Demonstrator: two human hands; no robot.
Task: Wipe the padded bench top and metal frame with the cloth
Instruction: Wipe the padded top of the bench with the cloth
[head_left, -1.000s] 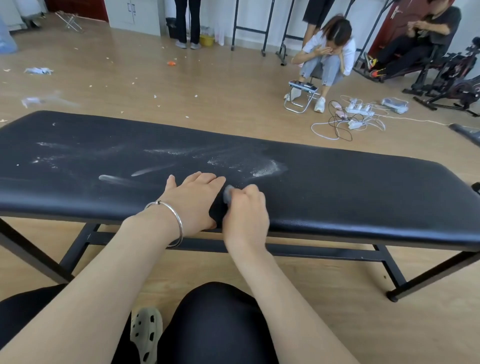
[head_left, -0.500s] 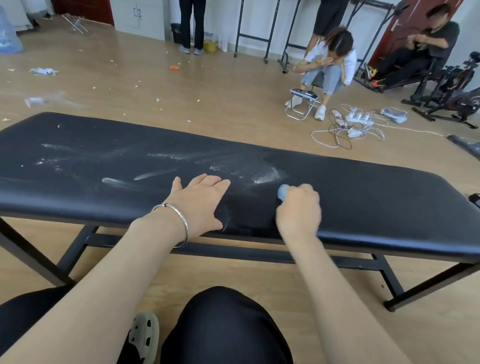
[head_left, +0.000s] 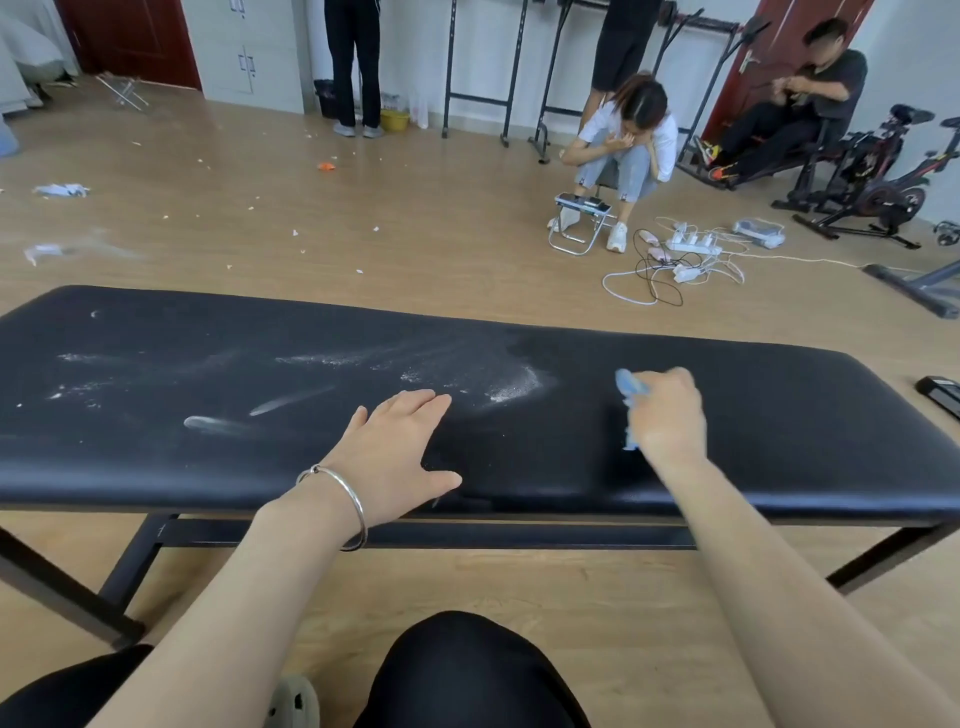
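The black padded bench top (head_left: 779, 426) stretches across the view, with white powder smears (head_left: 511, 387) over its left and middle parts. My right hand (head_left: 667, 415) grips a small light-blue cloth (head_left: 627, 387) and holds it against the padding right of the powder. My left hand (head_left: 400, 447) rests flat on the near side of the bench with fingers spread, a silver bangle on the wrist. The black metal frame (head_left: 519, 535) runs beneath the near edge, its legs angling down at both sides.
Beyond the bench, a person crouches by a small folding stool (head_left: 579, 221), with power strips and cables (head_left: 685, 254) on the wooden floor. Another person sits at the far right near exercise bikes (head_left: 883, 182). Scraps litter the floor at left. My knees are below.
My right hand has swept the cloth rightward from beside my left hand to the right part of the bench. My left hand stayed in place.
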